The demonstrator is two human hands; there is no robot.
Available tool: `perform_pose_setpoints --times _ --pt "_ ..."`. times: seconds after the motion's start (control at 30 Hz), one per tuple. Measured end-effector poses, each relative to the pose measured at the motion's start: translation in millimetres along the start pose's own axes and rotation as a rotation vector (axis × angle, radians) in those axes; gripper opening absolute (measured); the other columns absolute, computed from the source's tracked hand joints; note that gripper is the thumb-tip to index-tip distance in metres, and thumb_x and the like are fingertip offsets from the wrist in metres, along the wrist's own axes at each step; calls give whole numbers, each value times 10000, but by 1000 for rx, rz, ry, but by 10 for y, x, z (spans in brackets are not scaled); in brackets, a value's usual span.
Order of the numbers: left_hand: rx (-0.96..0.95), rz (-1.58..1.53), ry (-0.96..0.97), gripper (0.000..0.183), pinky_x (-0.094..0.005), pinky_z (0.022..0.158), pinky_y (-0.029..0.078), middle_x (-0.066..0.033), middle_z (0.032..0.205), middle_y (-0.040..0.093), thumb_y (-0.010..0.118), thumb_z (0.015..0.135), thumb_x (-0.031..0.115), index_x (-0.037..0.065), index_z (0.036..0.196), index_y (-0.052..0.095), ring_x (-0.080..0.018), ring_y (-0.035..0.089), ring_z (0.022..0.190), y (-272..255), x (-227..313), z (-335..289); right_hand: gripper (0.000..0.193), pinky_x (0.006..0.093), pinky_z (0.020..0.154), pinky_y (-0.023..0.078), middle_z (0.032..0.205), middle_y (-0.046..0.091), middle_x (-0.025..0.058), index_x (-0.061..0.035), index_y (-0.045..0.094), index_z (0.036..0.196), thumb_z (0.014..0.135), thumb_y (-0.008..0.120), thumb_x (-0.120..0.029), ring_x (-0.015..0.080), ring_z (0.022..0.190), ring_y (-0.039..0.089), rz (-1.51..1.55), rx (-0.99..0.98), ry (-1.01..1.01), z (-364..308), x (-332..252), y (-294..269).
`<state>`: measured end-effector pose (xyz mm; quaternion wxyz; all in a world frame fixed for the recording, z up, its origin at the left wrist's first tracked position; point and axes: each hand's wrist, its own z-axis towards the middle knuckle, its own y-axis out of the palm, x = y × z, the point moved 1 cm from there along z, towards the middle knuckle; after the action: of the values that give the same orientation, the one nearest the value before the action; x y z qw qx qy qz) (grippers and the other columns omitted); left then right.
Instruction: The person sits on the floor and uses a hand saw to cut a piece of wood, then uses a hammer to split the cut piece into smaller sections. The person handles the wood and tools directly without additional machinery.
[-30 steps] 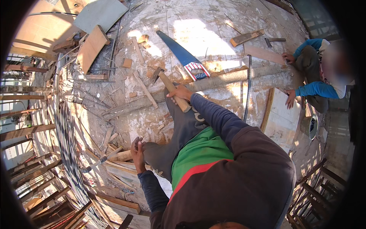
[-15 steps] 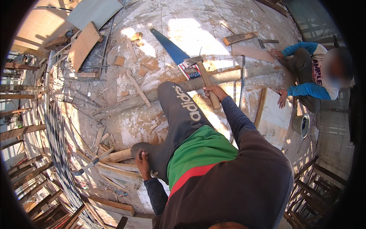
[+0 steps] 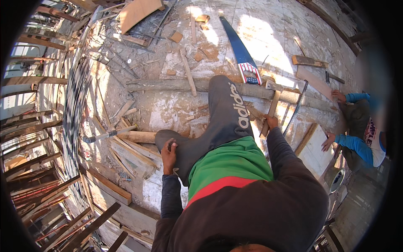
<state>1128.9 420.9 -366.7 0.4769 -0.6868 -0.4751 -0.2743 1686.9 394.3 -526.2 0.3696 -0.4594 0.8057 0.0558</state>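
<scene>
My right hand (image 3: pixel 272 122) is closed round the wooden handle of a claw hammer (image 3: pixel 273 104). Its metal head is over the long wooden pole (image 3: pixel 168 85), right of a handsaw (image 3: pixel 233 44) with a blue blade and a red, white and blue handle. Beside my bent knee, my left hand (image 3: pixel 168 157) has its fingers curled together; a small dark spot shows at the fingertips, too small to name. A dark curved bar (image 3: pixel 296 107) crosses the pole right of the hammer.
At right a co-worker in blue sleeves (image 3: pixel 355 147) rests a hand on a pale board (image 3: pixel 317 152). A second hammer (image 3: pixel 336 78), a wood block (image 3: pixel 310 61) and a bucket (image 3: pixel 336 179) are nearby. Bundled rods (image 3: pixel 76 109) and scrap planks (image 3: pixel 136 157) lie at left.
My view has swung, shifting the scene. The hammer has moved from over the saw handle to the right of it, still in my right hand. My left hand stays by the knee.
</scene>
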Motion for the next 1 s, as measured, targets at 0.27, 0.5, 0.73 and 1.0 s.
perform_pose_setpoints --times 0.27,0.5,0.73,1.0 --pt "-48 -18 16 433 -325 927 497 -179 1161 666 591 995 240 -88 1276 560 -226 655 1018 99 -140 -125 708 477 946 503 1205 634 282 19 478 1278 752 801 -328 433 1130 618 -589 239 29 -90 -58 231" --pt "-77 104 53 415 -342 931 490 -191 1146 674 575 999 251 -75 1256 584 -236 653 1033 8 -8 -106 678 499 958 476 1337 492 243 -3 435 1325 812 733 -330 442 1211 519 -720 412 -105 -391 -91 389" --pt "-132 467 342 386 -458 1053 386 -206 1306 588 535 999 274 14 1281 584 -364 547 1215 44 93 -585 657 479 1024 409 1340 453 246 -9 481 1348 873 682 -417 414 1210 485 -718 201 -668 -555 -627 655" --pt "-163 944 525 384 -550 1117 270 -105 1441 500 490 943 186 143 1320 553 -314 439 1353 294 -178 -852 958 485 1089 380 1431 375 319 -48 313 1489 828 645 -656 478 1315 423 -683 -424 -641 -1171 -1408 1474"
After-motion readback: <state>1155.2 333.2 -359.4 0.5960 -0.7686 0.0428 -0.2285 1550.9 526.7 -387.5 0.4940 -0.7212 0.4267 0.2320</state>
